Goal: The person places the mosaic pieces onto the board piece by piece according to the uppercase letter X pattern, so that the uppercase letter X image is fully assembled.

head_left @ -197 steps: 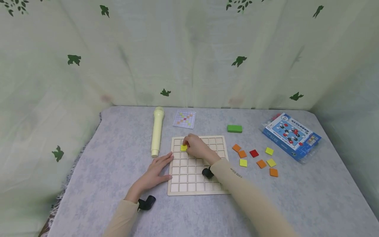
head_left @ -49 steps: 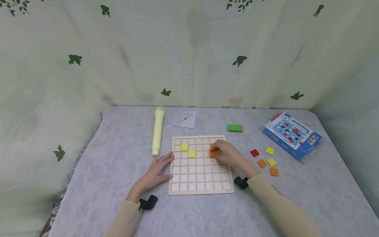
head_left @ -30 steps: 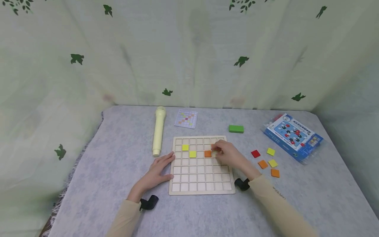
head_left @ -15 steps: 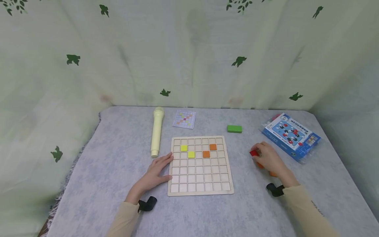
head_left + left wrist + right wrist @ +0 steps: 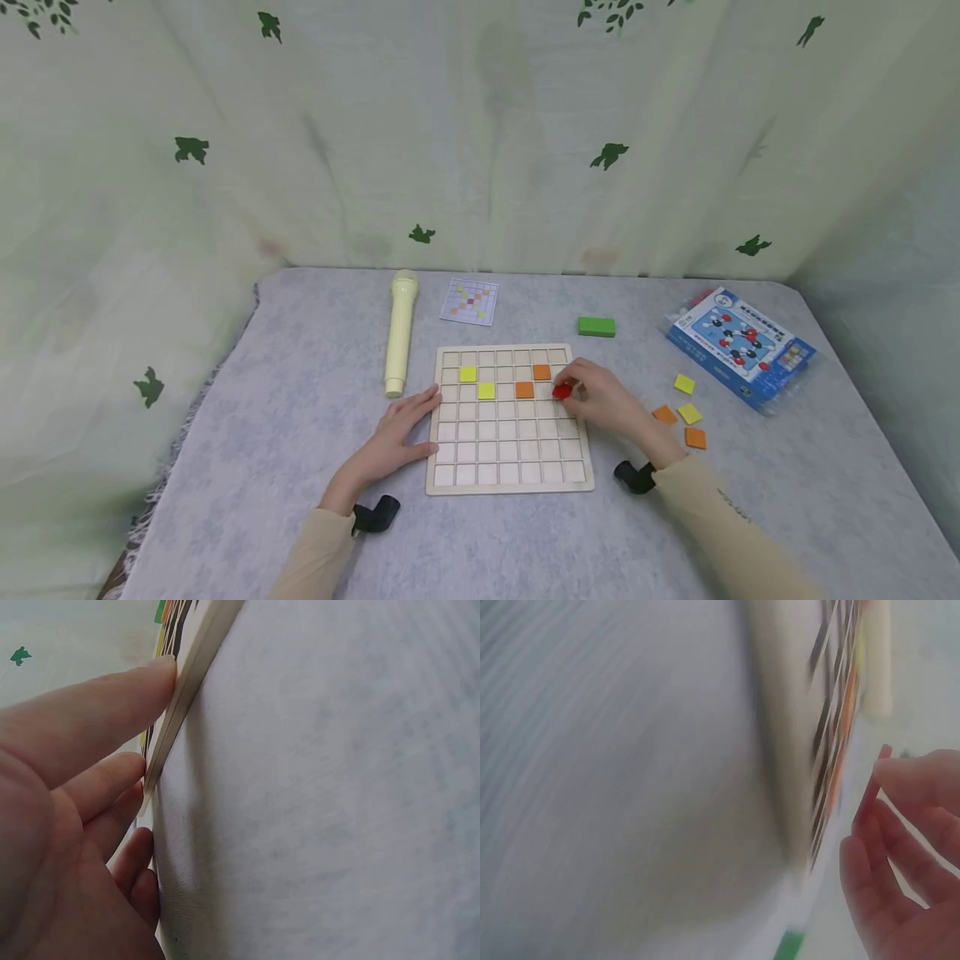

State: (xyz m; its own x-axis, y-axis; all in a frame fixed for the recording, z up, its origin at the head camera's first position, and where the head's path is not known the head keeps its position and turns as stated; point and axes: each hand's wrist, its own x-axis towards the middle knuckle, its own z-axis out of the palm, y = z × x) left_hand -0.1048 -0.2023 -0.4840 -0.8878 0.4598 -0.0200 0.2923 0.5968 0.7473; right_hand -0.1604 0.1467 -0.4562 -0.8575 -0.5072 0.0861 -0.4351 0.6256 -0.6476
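My right hand (image 5: 600,398) pinches a red square tile (image 5: 561,392) over the right side of the wooden grid board (image 5: 498,490). In the right wrist view the tile (image 5: 871,793) is tilted between thumb and fingers, beyond the board's edge. My left hand (image 5: 392,437) lies with fingers spread, its fingertips and thumb against the board's left edge; the left wrist view shows the thumb (image 5: 112,705) on that edge. Two yellow tiles, one of them a yellow tile (image 5: 486,391) in the third row, sit in the grid. Two orange tiles, including the upper orange tile (image 5: 542,372), lie toward the right.
Right of the board lie loose yellow tiles (image 5: 684,383) and orange tiles (image 5: 695,438). Behind them is a blue box (image 5: 738,337) in clear plastic. A green block (image 5: 596,327), a patterned card (image 5: 469,302) and a pale yellow microphone-shaped tube (image 5: 401,333) stand around the board's far side.
The second yellow tile and both orange tiles came onto the board. My right hand then went right, picked up the red tile and carried it back left over the board. My left hand stayed put.
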